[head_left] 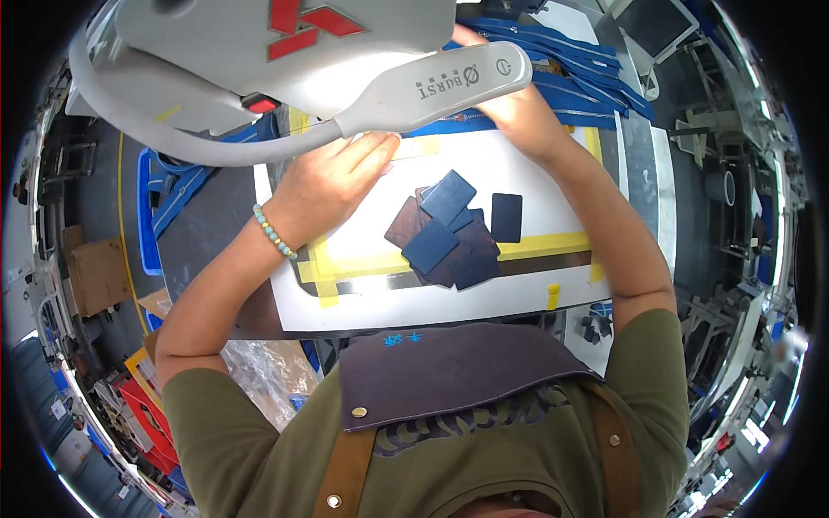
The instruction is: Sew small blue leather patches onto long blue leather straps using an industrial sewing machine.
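My left hand, with a beaded bracelet at its wrist, lies on the white work sheet. Its fingers stretch forward beside the lamp, tips near the blue zipper strip. Behind the lamp head, my right hand reaches over the blue zipper strips; the lamp hides most of its fingers, so any grip is hidden. Between my forearms, several dark blue and brownish rounded rectangular patches overlap in a loose pile. One dark patch lies apart on their right.
A pale grey machine body with a curved lamp arm overhangs the sheet. Yellow tape borders the sheet. More blue zipper strips lie at the far right. A blue tray and cardboard box stand left.
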`<state>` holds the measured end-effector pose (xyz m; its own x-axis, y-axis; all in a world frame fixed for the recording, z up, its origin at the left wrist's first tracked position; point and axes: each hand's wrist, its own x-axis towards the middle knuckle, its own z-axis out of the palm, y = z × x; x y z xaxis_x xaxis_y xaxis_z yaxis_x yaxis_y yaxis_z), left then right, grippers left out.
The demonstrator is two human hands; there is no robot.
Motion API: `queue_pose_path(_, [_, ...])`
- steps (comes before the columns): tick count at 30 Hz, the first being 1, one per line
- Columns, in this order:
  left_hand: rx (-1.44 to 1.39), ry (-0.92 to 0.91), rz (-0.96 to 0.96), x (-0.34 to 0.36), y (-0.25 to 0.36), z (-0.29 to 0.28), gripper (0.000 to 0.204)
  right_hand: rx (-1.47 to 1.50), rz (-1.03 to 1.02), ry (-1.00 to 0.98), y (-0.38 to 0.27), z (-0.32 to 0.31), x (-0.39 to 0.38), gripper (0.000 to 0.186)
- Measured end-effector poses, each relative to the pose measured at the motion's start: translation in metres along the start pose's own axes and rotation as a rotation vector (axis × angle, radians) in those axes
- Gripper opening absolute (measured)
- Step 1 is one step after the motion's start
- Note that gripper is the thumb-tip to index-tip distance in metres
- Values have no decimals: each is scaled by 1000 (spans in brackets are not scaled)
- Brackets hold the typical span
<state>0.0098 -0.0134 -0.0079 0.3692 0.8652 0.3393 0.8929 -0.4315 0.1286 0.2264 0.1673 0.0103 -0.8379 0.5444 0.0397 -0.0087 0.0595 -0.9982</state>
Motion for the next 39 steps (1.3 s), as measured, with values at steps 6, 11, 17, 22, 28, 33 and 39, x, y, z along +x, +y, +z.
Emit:
queue_pose_path(6, [91,31,78,1,0,1,33,580,-35,-1,6,-13,1,51])
queue_pose_path(11, [185,66,128,4,1,0,33,-327,-69,-325,-18,-22,-11,31])
queue_pose_path(17, [242,54,163,7,1,-2,30,-966,-540,-284,-9,-4,-21,29])
queue_pose_path(22, [269,20,175,9,1,-5,29,-1105,-651,-281,-24,5,-28,31])
queue_pose_path(28, [209,-5,151,9,1,-6,33,-1058,-575,-262,-19,7,-35,36])
queue_pose_path(33, [230,-36,149,8,1,-6,32,-1037,-579,-287,-21,6,-34,37])
queue_pose_path(39, [255,20,183,14,-3,-6,24,-1019,-580,-279,-14,3,-29,39])
